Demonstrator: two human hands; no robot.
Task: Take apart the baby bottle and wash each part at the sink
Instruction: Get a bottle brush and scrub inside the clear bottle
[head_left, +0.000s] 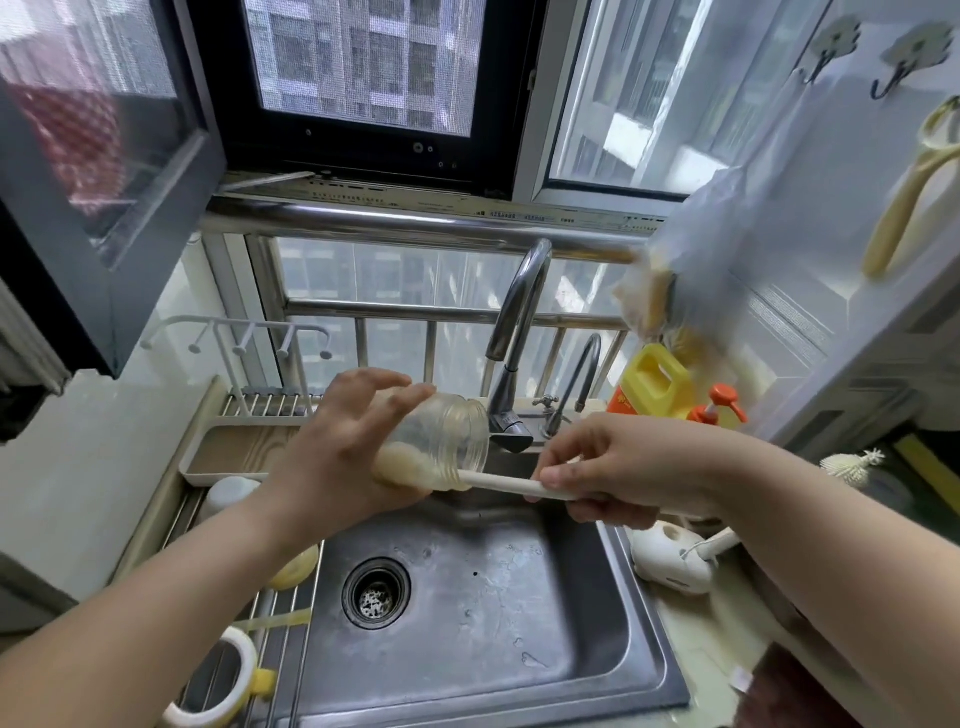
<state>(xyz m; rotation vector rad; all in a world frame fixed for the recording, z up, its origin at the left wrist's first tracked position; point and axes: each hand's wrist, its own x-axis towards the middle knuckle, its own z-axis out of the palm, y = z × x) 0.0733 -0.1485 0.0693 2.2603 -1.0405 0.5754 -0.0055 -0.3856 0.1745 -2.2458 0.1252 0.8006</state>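
a light, wet and likely slippery bottle body (434, 441) is gripped around its base by the left hand (337, 447) above the sink (519, 597), while a brush handle (511, 486) is pinched by right hand (618, 467) fingers.

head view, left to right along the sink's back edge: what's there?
White drying rack → left hand → bottle body → tall faucet → right hand on the brush handle → yellow jug

Over the sink (519, 613), the left hand (332, 452) holds the bottle (441, 441) on its side. The brush handle (509, 483) runs from the right hand (618, 467) into the bottle's mouth. The tap (514, 332) stands behind them, a drying rack (249, 400) left of it and a jug (654, 384) right.
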